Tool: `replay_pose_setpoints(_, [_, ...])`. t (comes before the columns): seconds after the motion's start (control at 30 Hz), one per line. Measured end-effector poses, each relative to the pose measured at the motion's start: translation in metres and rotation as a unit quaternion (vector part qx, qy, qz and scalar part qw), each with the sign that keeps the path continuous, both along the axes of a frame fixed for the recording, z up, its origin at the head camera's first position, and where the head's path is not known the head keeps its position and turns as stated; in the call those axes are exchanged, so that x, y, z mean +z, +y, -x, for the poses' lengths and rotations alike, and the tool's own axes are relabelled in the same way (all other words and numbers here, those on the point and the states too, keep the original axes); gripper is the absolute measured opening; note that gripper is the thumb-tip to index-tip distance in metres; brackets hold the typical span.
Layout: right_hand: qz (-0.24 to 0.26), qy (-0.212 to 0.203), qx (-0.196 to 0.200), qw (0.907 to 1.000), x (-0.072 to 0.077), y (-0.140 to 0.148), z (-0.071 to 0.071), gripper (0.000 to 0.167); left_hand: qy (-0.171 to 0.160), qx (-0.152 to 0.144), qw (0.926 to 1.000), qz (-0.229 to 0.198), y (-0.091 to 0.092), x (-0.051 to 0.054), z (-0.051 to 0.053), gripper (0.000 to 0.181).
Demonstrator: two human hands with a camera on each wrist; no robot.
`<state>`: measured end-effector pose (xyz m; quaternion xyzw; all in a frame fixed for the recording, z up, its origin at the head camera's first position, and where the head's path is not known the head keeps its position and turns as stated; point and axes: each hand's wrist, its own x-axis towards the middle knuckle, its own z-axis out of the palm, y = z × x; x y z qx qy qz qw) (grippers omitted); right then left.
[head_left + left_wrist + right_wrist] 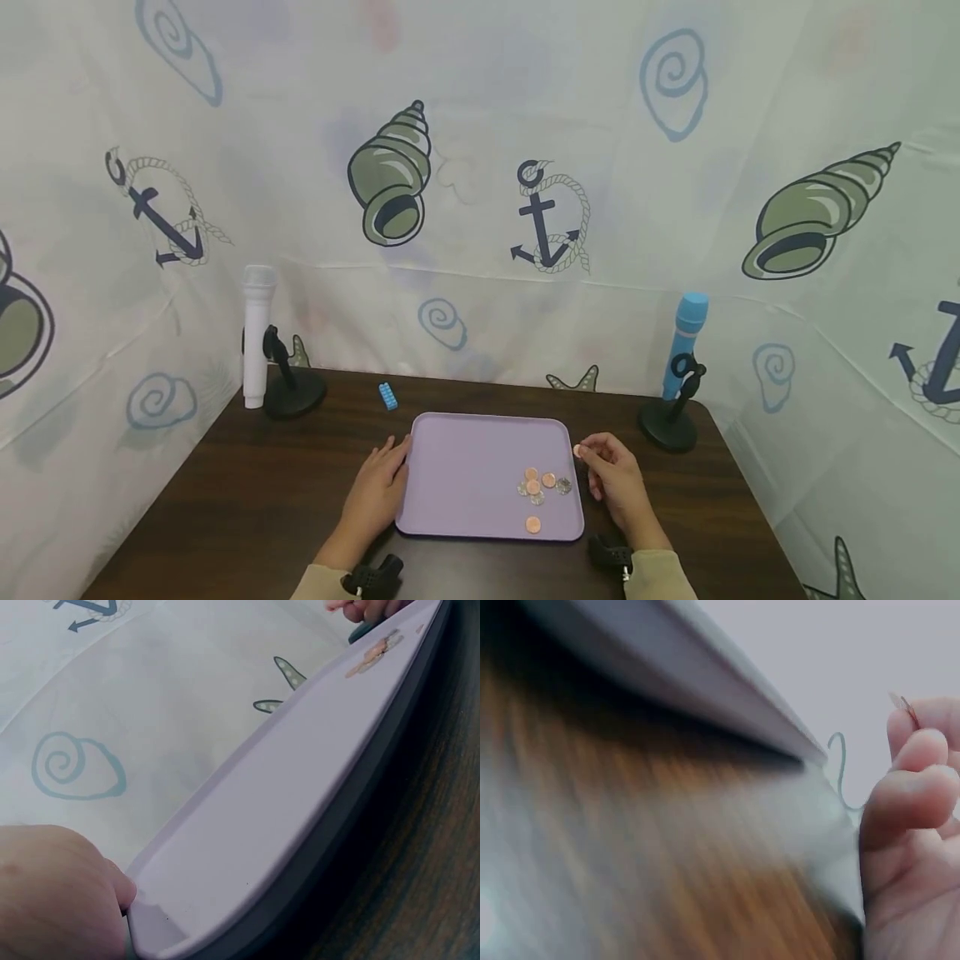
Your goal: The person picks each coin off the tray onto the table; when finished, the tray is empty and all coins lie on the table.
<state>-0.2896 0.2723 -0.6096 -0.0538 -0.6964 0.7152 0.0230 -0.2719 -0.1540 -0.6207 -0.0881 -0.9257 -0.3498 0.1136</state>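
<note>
Nearest you, on the near side of the lilac tray (472, 467), a black wrist device (372, 577) sits at your left sleeve (321, 583) and another at your right sleeve (660, 575). The tray lies flat on the dark wooden table (225, 500). Inside it, close to its near edge and right of its middle, a lone copper coin (533, 524) lies apart from the others. Farther in, toward the tray's right edge, a loose group of copper and silver coins (533, 487) lies together, some overlapping; a silver coin (564, 485) is the one closest to that edge.

Your left hand (377, 487) rests against the tray's left edge, its fingers extended. Your right hand (613, 475) is just beyond the tray's right edge, thumb and fingertips pinched together on a single coin (577, 451).

Past the tray's far edge, toward its left, lies a blue brick (387, 396). Beyond the tray's far left corner, a white microphone (256, 350) stands upright beside a black stand (295, 393); beyond its far right corner, a blue microphone (686, 321) leans at a second black stand (667, 427). Behind everything hangs a pale cloth (480, 333) printed with shells and anchors.
</note>
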Motion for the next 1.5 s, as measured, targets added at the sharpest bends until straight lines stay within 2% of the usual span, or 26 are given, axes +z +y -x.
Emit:
replay_pose_setpoints(0.13, [-0.083, 0.004, -0.054, 0.9951, 0.000, 0.014, -0.003, 0.036, -0.001, -0.001, 1.0000, 0.001, 0.000, 0.001, -0.001, 0.048])
replay_pose_setpoints(0.23, [-0.130, -0.010, -0.078, 0.9885, -0.002, 0.026, -0.004, 0.032, -0.003, -0.003, 1.0000, 0.004, -0.001, 0.002, 0.000, 0.049])
replay_pose_setpoints(0.37, [-0.142, -0.031, -0.068, 0.9870, -0.005, 0.033, -0.003, 0.030, -0.007, -0.005, 1.0000, 0.005, -0.001, 0.002, -0.001, 0.049])
replay_pose_setpoints(0.53, [-0.168, -0.036, -0.060, 0.9833, -0.005, 0.032, 0.000, 0.023, -0.011, 0.001, 0.9999, -0.004, 0.000, -0.001, -0.002, 0.049])
replay_pose_setpoints(0.67, [-0.203, -0.052, -0.065, 0.9756, -0.003, 0.030, 0.000, 0.018, -0.014, 0.002, 0.9999, -0.009, 0.001, -0.002, -0.002, 0.049])
replay_pose_setpoints(0.83, [-0.253, -0.060, -0.056, 0.9640, 0.001, 0.028, 0.002, 0.021, -0.027, 0.014, 0.9992, -0.024, 0.000, -0.001, 0.001, 0.051])
replay_pose_setpoints(0.9, [-0.261, -0.061, -0.050, 0.9620, 0.001, 0.028, 0.003, 0.022, -0.032, 0.018, 0.9990, -0.026, -0.001, -0.001, 0.001, 0.052])
replay_pose_setpoints(1.03, [-0.255, -0.068, -0.045, 0.9636, -0.001, 0.028, 0.003, 0.024, -0.030, 0.012, 0.9993, -0.020, -0.002, -0.005, 0.002, 0.050])
replay_pose_setpoints(1.23, [-0.167, -0.058, -0.044, 0.9833, -0.004, 0.028, -0.002, 0.033, -0.003, -0.003, 0.9999, -0.010, -0.002, -0.006, 0.000, 0.048])
replay_pose_setpoints(1.3, [-0.145, -0.055, -0.038, 0.9872, -0.004, 0.027, -0.006, 0.036, 0.001, -0.005, 0.9999, -0.015, -0.001, -0.006, 0.000, 0.047])
replay_pose_setpoints(1.4, [-0.137, -0.062, -0.004, 0.9887, 0.004, 0.018, -0.008, 0.037, 0.008, -0.005, 0.9998, -0.016, -0.002, -0.004, 0.000, 0.047])
replay_pose_setpoints(1.5, [-0.134, -0.066, 0.039, 0.9881, 0.014, 0.004, -0.013, 0.034, -0.001, -0.002, 0.9999, -0.015, -0.003, -0.003, 0.000, 0.048])
